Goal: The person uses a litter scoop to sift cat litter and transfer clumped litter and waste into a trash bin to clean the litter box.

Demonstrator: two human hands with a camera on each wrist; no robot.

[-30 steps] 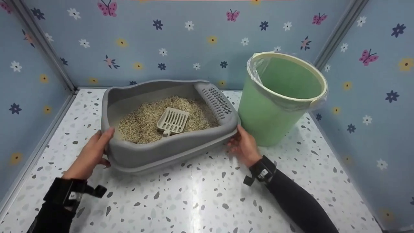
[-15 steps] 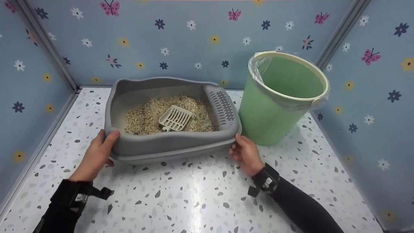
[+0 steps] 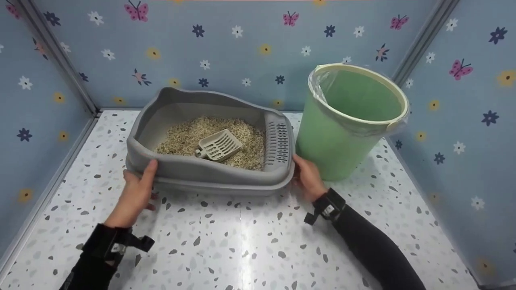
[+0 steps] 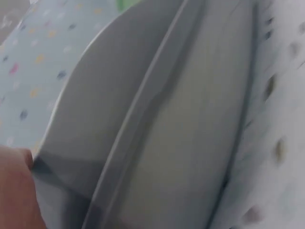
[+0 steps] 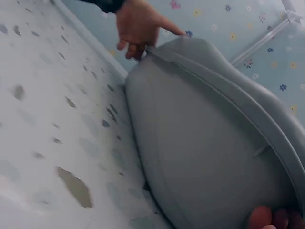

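Observation:
A grey litter box [image 3: 201,171] stands on the speckled floor, holding tan granular litter [image 3: 181,139]. On the litter lies a beige slotted scoop [image 3: 213,140], its handle end toward the front left. My left hand [image 3: 135,195] grips the front left part of the box, thumb up at the wall and fingers below the flange. At the front right corner my right hand [image 3: 309,177] holds the box's edge. Its curled fingertips [image 5: 260,218] show against the box's underside of the flange in the right wrist view. In the left wrist view the thumb [image 4: 19,191] touches the rim.
A green bin [image 3: 330,149] with a clear liner stands close to the box's right end. Flower-patterned panels [image 3: 242,48] enclose the floor [image 3: 225,241] at the back and both sides.
The litter box has turned clockwise as seen from above: its left end swung back, its right front corner came nearer. My left hand moved right along with it. The bin stayed put.

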